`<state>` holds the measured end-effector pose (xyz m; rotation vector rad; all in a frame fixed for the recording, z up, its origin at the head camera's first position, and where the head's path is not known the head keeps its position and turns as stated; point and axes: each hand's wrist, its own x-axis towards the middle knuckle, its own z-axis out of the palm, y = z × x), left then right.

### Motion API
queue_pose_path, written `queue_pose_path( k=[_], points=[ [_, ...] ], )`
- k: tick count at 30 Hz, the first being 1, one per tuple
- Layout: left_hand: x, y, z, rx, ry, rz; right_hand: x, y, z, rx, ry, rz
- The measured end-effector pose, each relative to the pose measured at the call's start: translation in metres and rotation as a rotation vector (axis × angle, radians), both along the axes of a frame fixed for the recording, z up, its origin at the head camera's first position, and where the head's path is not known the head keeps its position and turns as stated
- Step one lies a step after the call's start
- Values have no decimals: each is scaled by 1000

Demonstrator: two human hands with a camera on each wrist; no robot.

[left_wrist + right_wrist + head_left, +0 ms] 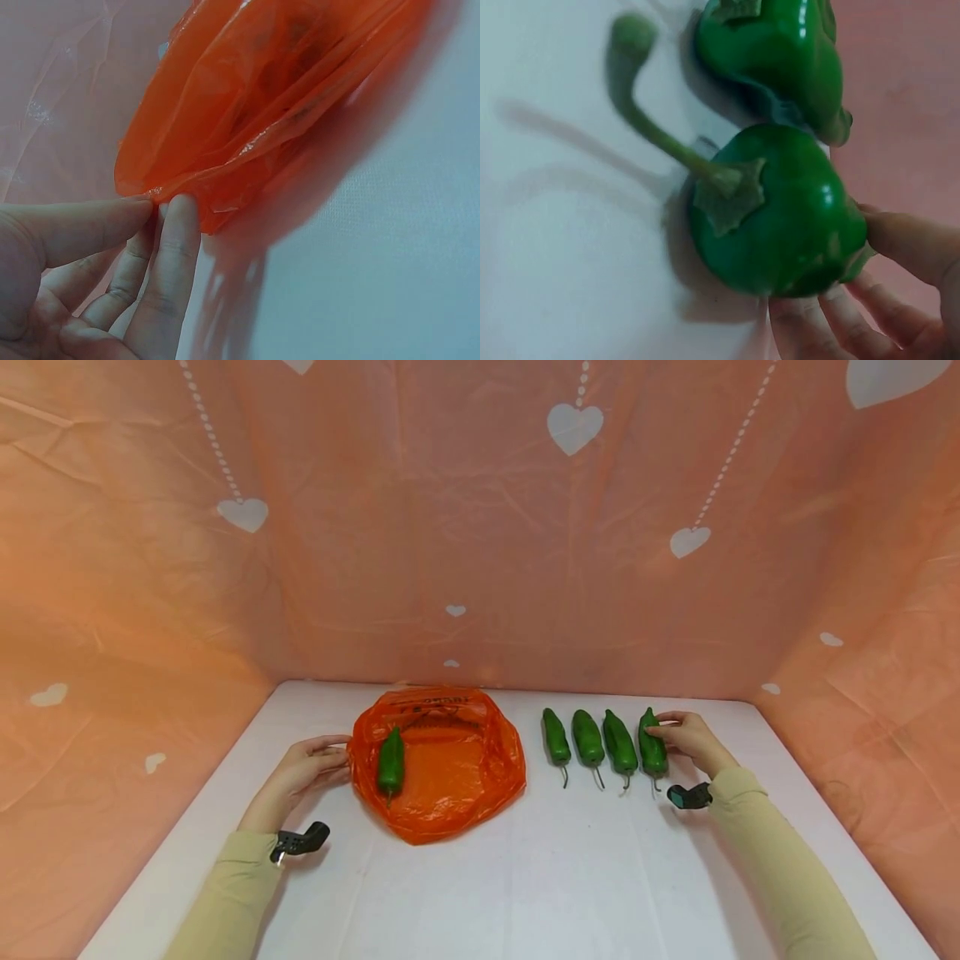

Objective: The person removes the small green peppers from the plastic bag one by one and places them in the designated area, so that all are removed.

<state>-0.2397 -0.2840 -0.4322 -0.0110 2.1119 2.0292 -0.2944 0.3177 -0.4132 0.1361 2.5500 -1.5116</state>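
Observation:
An orange-red plastic bag (442, 768) lies spread on the white table, its mouth facing up, with one green pepper (391, 764) in its left part. My left hand (303, 777) pinches the bag's left rim between thumb and fingertips, as the left wrist view shows at the bag's edge (172, 180). Far right, my right hand (690, 739) holds the rightmost green pepper (651, 747), thumb on top and fingers along its side. In the right wrist view this pepper (772, 217) shows its curved stem toward the camera, beside a neighbouring pepper (780, 60).
Left of the held pepper, three more green peppers, a left one (557, 739), a middle one (588, 739) and a right one (619, 743), lie in a row, stems toward me. An orange cloth with white hearts (480, 527) encloses the table (480, 902) at back and sides.

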Motion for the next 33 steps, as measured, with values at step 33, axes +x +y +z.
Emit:
queue_pose_path(
  k=[33],
  points=[
    [1,-2,0,13,7,-24,-2,-4,-2,117,-23,5]
  ],
)
